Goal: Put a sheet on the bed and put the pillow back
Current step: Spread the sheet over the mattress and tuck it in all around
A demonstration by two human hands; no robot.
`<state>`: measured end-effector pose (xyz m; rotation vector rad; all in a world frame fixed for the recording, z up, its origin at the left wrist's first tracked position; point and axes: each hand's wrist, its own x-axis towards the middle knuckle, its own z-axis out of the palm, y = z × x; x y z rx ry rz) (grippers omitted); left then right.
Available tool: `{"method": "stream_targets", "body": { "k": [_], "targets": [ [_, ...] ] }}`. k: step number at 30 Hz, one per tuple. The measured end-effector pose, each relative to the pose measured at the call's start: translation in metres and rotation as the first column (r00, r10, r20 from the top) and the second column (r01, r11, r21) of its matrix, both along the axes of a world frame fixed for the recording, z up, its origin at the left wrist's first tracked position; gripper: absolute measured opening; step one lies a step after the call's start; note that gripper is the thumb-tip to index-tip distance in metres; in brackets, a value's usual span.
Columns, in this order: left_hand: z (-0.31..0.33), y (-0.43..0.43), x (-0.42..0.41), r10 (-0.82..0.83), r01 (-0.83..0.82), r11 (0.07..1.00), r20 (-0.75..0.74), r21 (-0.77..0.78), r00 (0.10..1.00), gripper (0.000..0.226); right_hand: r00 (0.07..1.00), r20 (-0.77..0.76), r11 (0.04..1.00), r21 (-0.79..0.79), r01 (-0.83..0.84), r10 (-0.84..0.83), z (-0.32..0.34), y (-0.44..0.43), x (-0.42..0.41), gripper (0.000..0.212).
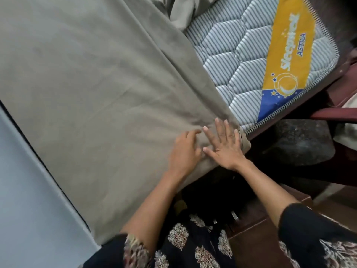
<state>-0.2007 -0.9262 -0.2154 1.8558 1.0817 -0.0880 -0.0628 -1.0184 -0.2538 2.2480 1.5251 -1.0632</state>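
**Both hands on sheet at near mattress edge**

Noted right hand [226, 147] laid palm-down on olive-grey cloth sheet [96, 84]. Fingers straight and spread wide, clamped on nothing, pressing the fabric near its 3 o'clock hem where it folds over the mattress edge.

Noted left hand [183, 149] just beside the right, at its 9 o'clock side, fingers bent down into the same cloth. Motion blur there, so cannot tell whether pinching fabric or only pushing it. Small creases fanning from both hands toward 11 and 12 o'clock.

Sheet spread over most of the bed, from frame centre out to 9 and 12 o'clock, bunched in loose folds at 12 o'clock.

Uncovered at 1 to 2 o'clock: grey-and-white striped quilted mattress [231, 55], crossed by a yellow and blue printed brand band [286, 55].

At 3 o'clock, beyond the mattress edge: dark speckled stone floor [301, 144].

At 8 o'clock: pale blue painted wall [23, 190], close against the sheet's far side.

At 5 to 6 o'clock: black sleeves with pale floral print [309, 238] on both forearms.
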Motion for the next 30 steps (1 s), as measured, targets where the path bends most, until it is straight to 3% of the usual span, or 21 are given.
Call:
{"method": "stream_targets", "body": {
  "k": [4, 8, 16, 19, 21, 23, 25, 26, 28, 30],
  "targets": [
    [-0.033, 0.012, 0.035, 0.006, -0.045, 0.986, -0.24, -0.158, 0.971, 0.034, 1.0, -0.028, 0.981, -0.194, -0.007, 0.002, 0.003, 0.019, 0.0, 0.078],
    [-0.035, 0.028, 0.047, 0.016, -0.117, 0.953, -0.34, -0.279, 0.94, 0.029, 0.999, -0.047, 0.962, -0.271, -0.01, -0.003, 0.006, 0.028, 0.004, 0.07],
    [-0.035, 0.04, 0.053, 0.066, -0.216, 0.904, -0.38, -0.368, 0.923, 0.015, 0.994, -0.108, 0.959, -0.283, -0.008, -0.024, 0.009, 0.03, 0.007, 0.072],
    [-0.035, 0.042, 0.062, 0.108, -0.307, 0.88, -0.476, -0.363, 0.873, 0.03, 0.985, -0.168, 0.967, -0.254, 0.005, -0.049, 0.007, 0.028, 0.01, 0.069],
    [-0.03, 0.049, 0.072, 0.288, -0.482, 0.792, -0.468, -0.374, 0.836, 0.043, 0.992, -0.127, 0.995, -0.097, 0.004, -0.016, 0.003, 0.021, 0.008, 0.072],
    [-0.022, 0.053, 0.087, 0.631, -0.725, 0.615, -0.358, -0.311, 0.689, 0.043, 0.981, -0.184, 0.991, -0.128, 0.039, -0.062, 0.003, 0.019, 0.011, 0.08],
    [-0.011, 0.052, 0.108, 0.814, -0.839, 0.527, -0.202, -0.137, 0.545, 0.033, 0.978, -0.209, 0.999, -0.041, -0.021, 0.012, 0.003, 0.016, 0.02, 0.082],
    [-0.005, 0.05, 0.121, 0.825, -0.841, 0.533, -0.159, -0.093, 0.541, 0.031, 0.98, -0.181, 0.996, 0.045, -0.074, 0.081, -0.001, 0.011, 0.02, 0.085],
    [-0.003, 0.047, 0.145, 0.79, -0.806, 0.589, -0.168, -0.055, 0.589, 0.054, 0.928, -0.336, 0.98, -0.054, -0.191, 0.162, 0.007, 0.009, 0.029, 0.094],
    [-0.008, 0.045, 0.159, 0.747, -0.76, 0.646, -0.265, 0.073, 0.609, 0.066, 0.901, -0.389, 0.965, -0.093, -0.244, 0.19, 0.014, 0.014, 0.037, 0.097]
  ]
}}
